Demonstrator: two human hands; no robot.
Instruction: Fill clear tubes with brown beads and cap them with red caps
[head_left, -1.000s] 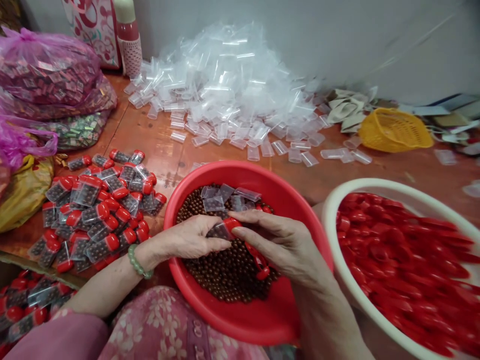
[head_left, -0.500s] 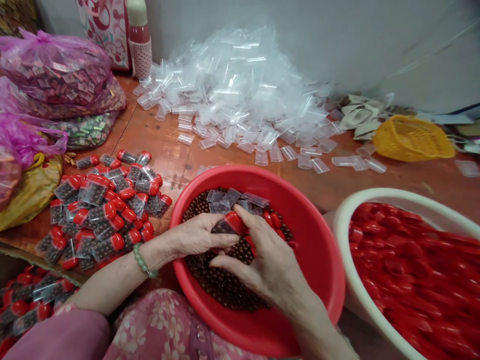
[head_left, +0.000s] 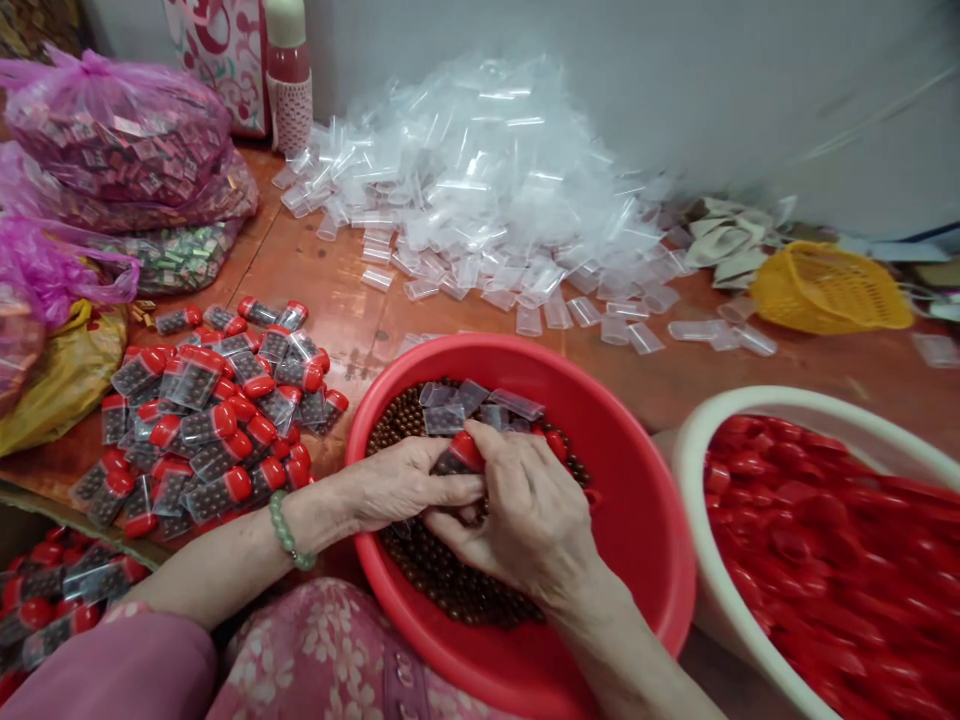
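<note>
From the head camera, the red basin point(head_left: 626, 500) sits just in front of the person's lap. Over its near-left part, the left hand point(head_left: 405, 485) is curled closed on a red-capped tube point(head_left: 457, 455), thumb along the near side, which probably steadies it. The right hand point(head_left: 529, 515) is half bent, its index fingertip at the cap; whether its hidden palm or other fingers hold anything cannot be told. Brown beads point(head_left: 480, 590) lie in the basin below the hands, with loose clear tubes point(head_left: 517, 403) on top, likely kept there for short reaches. Filled tubes point(head_left: 214, 425) are heaped left of the basin, on the left hand's side; a cream tub point(head_left: 694, 490) of red pieces point(head_left: 817, 530) stands right of it, and a large pile of clear tubes point(head_left: 480, 190) lies beyond.

Compared with half a second ago, the right hand's thumb and fingers have drawn closer together. The red pieces hanging below that hand a second ago no longer show there.
</note>
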